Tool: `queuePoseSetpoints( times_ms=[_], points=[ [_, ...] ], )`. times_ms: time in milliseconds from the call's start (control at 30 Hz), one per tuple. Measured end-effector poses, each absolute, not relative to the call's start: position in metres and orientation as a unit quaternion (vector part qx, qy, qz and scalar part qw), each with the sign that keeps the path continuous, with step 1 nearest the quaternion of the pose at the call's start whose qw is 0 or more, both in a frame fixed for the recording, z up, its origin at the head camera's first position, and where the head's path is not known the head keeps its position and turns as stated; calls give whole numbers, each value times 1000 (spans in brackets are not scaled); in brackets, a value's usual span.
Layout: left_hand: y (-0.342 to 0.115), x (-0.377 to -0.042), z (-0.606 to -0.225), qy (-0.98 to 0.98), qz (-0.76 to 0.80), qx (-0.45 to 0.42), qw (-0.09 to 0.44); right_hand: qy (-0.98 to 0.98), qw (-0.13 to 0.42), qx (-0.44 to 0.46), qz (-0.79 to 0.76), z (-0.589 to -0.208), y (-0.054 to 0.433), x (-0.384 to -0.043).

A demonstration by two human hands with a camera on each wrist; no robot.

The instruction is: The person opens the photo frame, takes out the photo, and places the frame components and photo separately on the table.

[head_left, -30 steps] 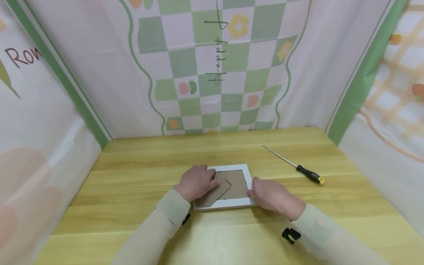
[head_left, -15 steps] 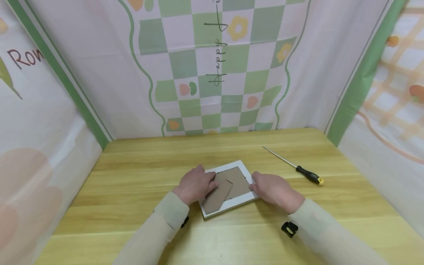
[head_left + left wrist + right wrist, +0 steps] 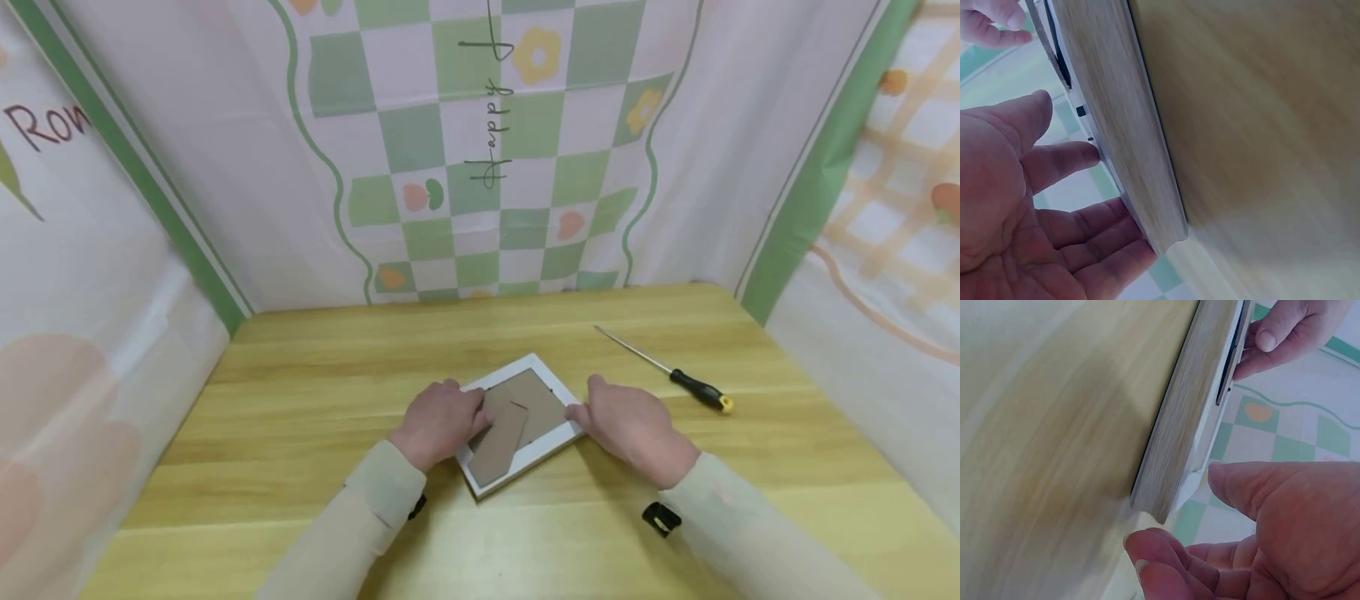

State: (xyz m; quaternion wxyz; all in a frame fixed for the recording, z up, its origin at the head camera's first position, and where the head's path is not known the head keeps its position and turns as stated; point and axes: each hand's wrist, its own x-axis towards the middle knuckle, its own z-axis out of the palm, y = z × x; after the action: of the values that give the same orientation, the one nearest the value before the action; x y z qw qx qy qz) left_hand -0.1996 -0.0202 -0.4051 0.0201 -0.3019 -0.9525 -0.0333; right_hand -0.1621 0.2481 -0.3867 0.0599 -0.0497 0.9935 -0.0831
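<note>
Picture frame [image 3: 542, 447] back side up on the wooden table [image 3: 337, 350], near the middle, set askew to the table's edges. White border, brown backing board [image 3: 543, 402]; on the board a brown stand leg [image 3: 501, 447] slants down towards the near corner. Both wrist views show wood grain along the frame's side.

Left hand [image 3: 437, 423] at the frame's left edge. Left wrist view: fingers nearly straight, spread, tips against the side; thumb held away from them. Head view puts the thumb over the stand leg; cannot tell if it touches. No clamp seen.

Right hand [image 3: 633, 429] at the frame's right corner. Thumb [image 3: 1235, 484] and fingers stand apart, the corner near the gap between them. Thumb tip appears over the white border in the head view; cannot tell whether it presses.

Screwdriver [image 3: 699, 389] to the right, beyond the right hand and well apart from the frame: black handle, yellow end, shaft pointing away and leftward.

Pale sleeves [image 3: 345, 508] on both arms, a small black object [image 3: 662, 518] below the right wrist. Behind the table, a cloth [image 3: 476, 125] with green and white checks.
</note>
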Motion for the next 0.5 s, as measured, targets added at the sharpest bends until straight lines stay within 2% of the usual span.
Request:
queuePoseSetpoints(
  times_ms=[233, 500],
  points=[
    [-21, -196, -403, -955, -28, -293, 27, 989, 103, -64, -81, -382, 238, -161],
    [-21, -187, -404, -960, -20, -277, 26, 988, 85, -76, -107, -388, 228, -162]
  ],
)
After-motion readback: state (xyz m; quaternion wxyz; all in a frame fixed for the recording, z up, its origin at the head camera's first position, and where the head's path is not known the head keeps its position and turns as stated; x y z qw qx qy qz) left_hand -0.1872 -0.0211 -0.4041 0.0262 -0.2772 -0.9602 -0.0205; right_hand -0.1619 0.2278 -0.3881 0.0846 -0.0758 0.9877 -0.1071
